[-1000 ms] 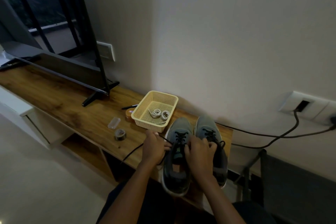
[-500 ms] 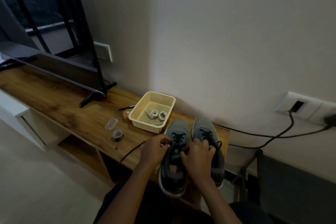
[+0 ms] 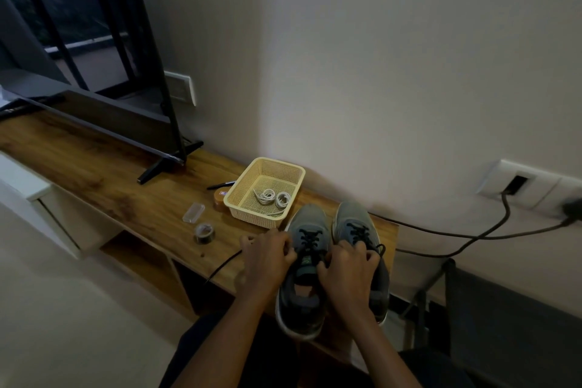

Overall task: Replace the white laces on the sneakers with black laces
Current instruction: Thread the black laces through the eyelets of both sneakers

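Little has changed in the last second: both hands stay on the left sneaker's lacing, and the left fingers (image 3: 288, 250) have curled in closer to the eyelets. The left hand (image 3: 267, 261) sits at that sneaker's left edge, fingers bent tight and together, pinching the black lace (image 3: 223, 264). The lace's loose end runs out from under the hand, left and near, and drops over the table (image 3: 110, 173) edge.

The right hand (image 3: 346, 271) covers the right side of the lacing, its fingers (image 3: 362, 253) curled, its thumb beside the tongue. I cannot tell what they clamp.

The left sneaker (image 3: 310, 219) lies toe-far, its heel hanging over the near edge. The right sneaker (image 3: 352, 214) touches it on the right and is already laced black.

Just far-left of the toes stands a basket (image 3: 274, 162) with coiled white laces (image 3: 274, 197) in it. A tape roll (image 3: 204, 231) lies to the left of the hands. A TV (image 3: 110, 116) stands well apart at far left, and a cable (image 3: 472, 236) trails along the wall on the right.
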Tool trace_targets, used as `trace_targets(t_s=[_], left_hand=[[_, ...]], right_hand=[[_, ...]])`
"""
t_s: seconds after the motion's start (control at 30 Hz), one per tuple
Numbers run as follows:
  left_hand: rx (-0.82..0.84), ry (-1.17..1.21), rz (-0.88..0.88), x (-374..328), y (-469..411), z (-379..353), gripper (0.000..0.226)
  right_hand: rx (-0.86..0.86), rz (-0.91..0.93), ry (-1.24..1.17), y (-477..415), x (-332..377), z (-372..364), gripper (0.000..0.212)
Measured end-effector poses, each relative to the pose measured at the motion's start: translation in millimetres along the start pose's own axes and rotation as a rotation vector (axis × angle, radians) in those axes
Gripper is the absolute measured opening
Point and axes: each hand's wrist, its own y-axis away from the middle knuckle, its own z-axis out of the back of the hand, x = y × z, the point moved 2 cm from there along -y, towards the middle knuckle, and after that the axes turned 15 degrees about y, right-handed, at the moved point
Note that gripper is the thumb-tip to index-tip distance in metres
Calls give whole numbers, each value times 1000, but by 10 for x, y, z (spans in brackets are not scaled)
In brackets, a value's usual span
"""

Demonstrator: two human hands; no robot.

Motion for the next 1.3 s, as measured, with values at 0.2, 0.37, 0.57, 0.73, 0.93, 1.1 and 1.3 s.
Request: trace_targets(t_s=[0.2,0.37,0.57,0.73,0.93,1.1,1.3], left_hand=[[-259,201,268,125,-9,155,16],[-533,495,486,287,-27,335,7],[-187,337,442,319,-11,183,17],[64,247,112,94,-53,7,24],[100,150,84,8,-15,-38,15],[44,289,139,14,4,-41,14],[-101,459,124,34,11,8,27]], right_hand=[[22,-30,26,-2,-1,-34,17],[31,-46,14,14,3,-59,19],[27,-18,-75,2,-46,-80,14],[51,-23,-126,-14,-43,-63,17],[67,-24,-91,-25,-40,-74,16],[25,-29,-57,-14,-13,-60,15],[-1,-36,-24,-9,12,-77,11]])
